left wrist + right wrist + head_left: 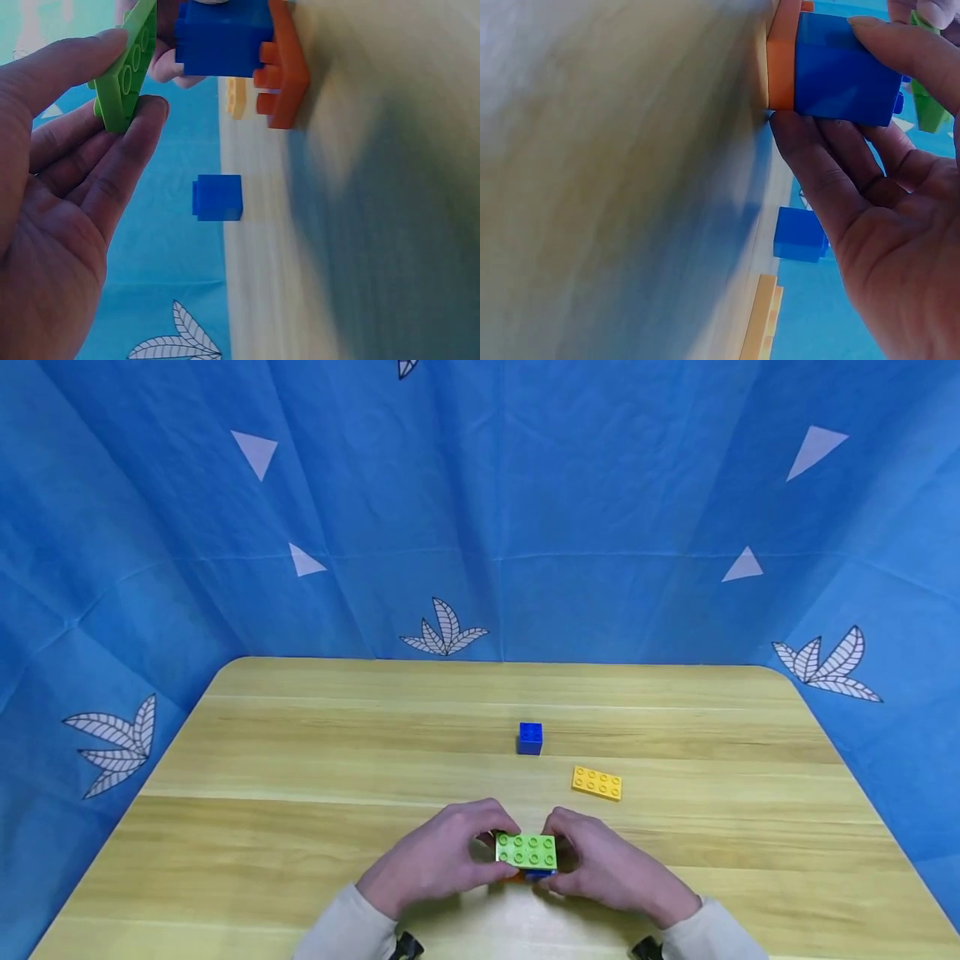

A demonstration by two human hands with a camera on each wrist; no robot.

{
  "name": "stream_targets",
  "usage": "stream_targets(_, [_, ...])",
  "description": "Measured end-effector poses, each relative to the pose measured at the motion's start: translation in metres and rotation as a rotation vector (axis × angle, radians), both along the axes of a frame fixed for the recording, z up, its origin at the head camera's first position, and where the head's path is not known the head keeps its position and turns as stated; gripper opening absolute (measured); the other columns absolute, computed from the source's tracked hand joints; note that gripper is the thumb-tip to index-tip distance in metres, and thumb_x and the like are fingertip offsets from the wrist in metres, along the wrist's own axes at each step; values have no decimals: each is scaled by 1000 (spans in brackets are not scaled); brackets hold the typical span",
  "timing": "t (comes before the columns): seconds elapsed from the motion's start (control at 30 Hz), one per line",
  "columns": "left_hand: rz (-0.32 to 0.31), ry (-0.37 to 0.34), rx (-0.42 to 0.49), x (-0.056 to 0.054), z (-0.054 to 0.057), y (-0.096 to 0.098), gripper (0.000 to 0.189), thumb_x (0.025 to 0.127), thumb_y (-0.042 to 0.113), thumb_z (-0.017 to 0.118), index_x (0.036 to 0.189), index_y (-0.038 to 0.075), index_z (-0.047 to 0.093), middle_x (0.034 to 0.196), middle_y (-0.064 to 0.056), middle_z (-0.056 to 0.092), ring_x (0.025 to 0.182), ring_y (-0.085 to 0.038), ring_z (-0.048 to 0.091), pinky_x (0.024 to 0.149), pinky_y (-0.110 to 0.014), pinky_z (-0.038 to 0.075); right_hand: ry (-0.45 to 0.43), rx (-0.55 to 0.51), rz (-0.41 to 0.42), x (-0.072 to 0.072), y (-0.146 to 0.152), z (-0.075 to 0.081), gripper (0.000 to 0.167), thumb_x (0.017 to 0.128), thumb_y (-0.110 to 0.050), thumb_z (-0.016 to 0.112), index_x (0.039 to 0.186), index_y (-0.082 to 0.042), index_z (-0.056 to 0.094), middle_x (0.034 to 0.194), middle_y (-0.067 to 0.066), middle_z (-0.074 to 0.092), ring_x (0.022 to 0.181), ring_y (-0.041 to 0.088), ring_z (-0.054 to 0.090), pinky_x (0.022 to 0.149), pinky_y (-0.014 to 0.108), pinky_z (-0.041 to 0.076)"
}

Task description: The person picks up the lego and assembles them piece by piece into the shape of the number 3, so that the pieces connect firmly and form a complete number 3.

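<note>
Right-hand fingers (pixel 823 171) around the nearer blue block (pixel 844 75) atop an orange brick (pixel 781 67)

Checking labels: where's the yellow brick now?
Yellow brick: head view, on the table, just beyond the right hand, right of the loose blue brick.

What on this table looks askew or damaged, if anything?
Nothing looks spilled or damaged. Only the yellow brick stands out slightly: it lies slanted to the far edge of the table. The green brick, pinched in the left hand, looks intact.

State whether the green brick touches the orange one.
Apart: the left wrist view plainly shows open space separating the green brick from the orange brick.
</note>
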State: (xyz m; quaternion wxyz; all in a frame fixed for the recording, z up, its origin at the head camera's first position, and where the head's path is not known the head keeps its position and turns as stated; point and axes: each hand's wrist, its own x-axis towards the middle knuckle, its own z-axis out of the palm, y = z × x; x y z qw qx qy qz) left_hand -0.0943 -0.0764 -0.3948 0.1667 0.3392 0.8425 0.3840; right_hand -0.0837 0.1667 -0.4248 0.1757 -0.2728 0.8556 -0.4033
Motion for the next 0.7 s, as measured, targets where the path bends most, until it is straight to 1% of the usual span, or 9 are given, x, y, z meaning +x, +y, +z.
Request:
stream_targets(0.23, [5, 24, -26, 1, -8, 1, 27, 86, 22, 78, 110, 14, 69, 99, 16, 60, 86, -2, 58, 78, -19, 51, 2, -10, 1, 0, 1, -2, 30, 78, -19, 83, 95, -21, 59, 94, -16, 58, 91, 7, 58, 83, 30, 51])
stream_targets(0.37, [-2, 35, -22, 0, -11, 3, 27, 86, 21, 78, 111, 14, 69, 99, 16, 60, 86, -2, 58, 78, -19, 51, 9, 8, 6, -1, 1, -3, 30, 78, -20, 83, 95, -22, 59, 92, -16, 57, 86, 7, 56, 77, 28, 50])
stream_targets(0.57, [-30, 82, 5, -1, -14, 5, 25, 86, 19, 78, 110, 15, 71, 99, 16, 60, 85, -1, 56, 76, -18, 50, 21, 6, 11, -1, 1, -4, 30, 78, -19, 83, 95, -23, 59, 90, -15, 57, 81, 8, 54, 70, 26, 49])
stream_targets(0.7, [-40, 101, 4, -1, -14, 5, 25, 86, 17, 79, 109, 13, 72, 99, 15, 61, 84, 0, 55, 76, -18, 50, 24, 4, 13, -1, 2, -4, 30, 78, -19, 83, 96, -23, 59, 91, -16, 57, 82, 8, 55, 72, 26, 50])
